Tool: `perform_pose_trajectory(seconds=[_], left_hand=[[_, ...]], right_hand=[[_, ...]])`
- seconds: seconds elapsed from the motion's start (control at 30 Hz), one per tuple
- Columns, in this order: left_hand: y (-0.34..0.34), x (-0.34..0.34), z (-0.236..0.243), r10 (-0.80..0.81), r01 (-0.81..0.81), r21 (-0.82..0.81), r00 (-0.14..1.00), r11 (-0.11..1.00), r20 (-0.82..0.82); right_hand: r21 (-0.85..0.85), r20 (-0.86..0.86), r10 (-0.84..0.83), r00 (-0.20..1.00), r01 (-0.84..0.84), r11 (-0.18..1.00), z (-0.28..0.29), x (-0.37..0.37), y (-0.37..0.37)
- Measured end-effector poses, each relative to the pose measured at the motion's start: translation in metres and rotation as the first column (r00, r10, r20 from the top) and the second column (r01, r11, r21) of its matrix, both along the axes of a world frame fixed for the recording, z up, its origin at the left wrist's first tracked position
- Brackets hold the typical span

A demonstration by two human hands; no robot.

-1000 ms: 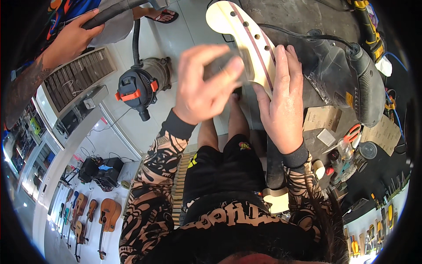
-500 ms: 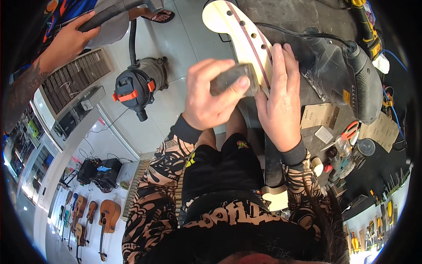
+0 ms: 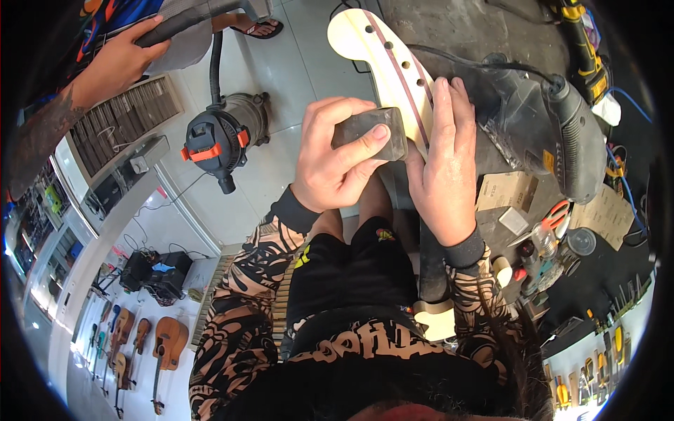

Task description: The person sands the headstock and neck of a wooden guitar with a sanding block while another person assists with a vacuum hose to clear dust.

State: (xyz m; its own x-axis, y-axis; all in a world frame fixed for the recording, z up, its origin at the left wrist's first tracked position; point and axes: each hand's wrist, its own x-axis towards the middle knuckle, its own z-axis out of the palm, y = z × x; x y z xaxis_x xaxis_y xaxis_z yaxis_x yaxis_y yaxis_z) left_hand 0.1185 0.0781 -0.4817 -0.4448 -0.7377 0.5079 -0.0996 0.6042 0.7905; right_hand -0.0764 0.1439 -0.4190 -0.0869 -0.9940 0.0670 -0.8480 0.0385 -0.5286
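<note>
My left hand [image 3: 328, 161] is closed round a dark grey rectangular block [image 3: 358, 121], thumb on top, pressed beside the edge of a pale wooden guitar headstock [image 3: 356, 35]. The headstock has a dark stripe and a row of holes, and its neck continues down under my hands. My right hand [image 3: 446, 168] grips the neck from the right, fingers straight along its side and thumb near the block. Just right of it, a grey power tool [image 3: 572, 133] with a cord lies on the dusty dark workbench [image 3: 467, 28].
Another person's hand [image 3: 123, 56] holds a hose at upper left, near a vacuum [image 3: 217, 144] on the tiled floor. At right lie sandpaper sheets [image 3: 600, 217], scissors, containers and tools; more tools hang lower right [image 3: 618, 344]. Guitars [image 3: 168, 344] hang lower left.
My left hand and the block have slid down along the headstock's edge toward me. The headstock has shifted slightly, and the block's face now shows more clearly.
</note>
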Motion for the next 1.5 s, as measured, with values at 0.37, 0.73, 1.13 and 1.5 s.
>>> perform_pose_trajectory(seconds=[0.37,0.73,1.13,1.5], left_hand=[[-0.020,-0.017,0.012,0.328,-0.325,-0.055,0.943,0.944,0.061],[-0.038,-0.002,-0.004,0.471,-0.468,-0.080,0.881,0.880,0.037],[-0.013,-0.021,-0.010,0.440,-0.422,0.164,0.892,0.892,-0.100],[-0.007,-0.048,0.008,0.515,-0.383,0.437,0.824,0.813,-0.235]], right_hand=[[0.030,0.007,-0.013,1.000,0.013,0.999,0.006,0.007,-0.001],[0.067,-0.007,-0.003,1.000,0.004,0.998,0.008,0.005,0.000],[0.041,0.020,-0.038,0.999,0.037,0.998,0.006,0.006,-0.001],[0.052,0.021,-0.032,0.999,0.031,0.998,0.008,0.006,-0.001]])
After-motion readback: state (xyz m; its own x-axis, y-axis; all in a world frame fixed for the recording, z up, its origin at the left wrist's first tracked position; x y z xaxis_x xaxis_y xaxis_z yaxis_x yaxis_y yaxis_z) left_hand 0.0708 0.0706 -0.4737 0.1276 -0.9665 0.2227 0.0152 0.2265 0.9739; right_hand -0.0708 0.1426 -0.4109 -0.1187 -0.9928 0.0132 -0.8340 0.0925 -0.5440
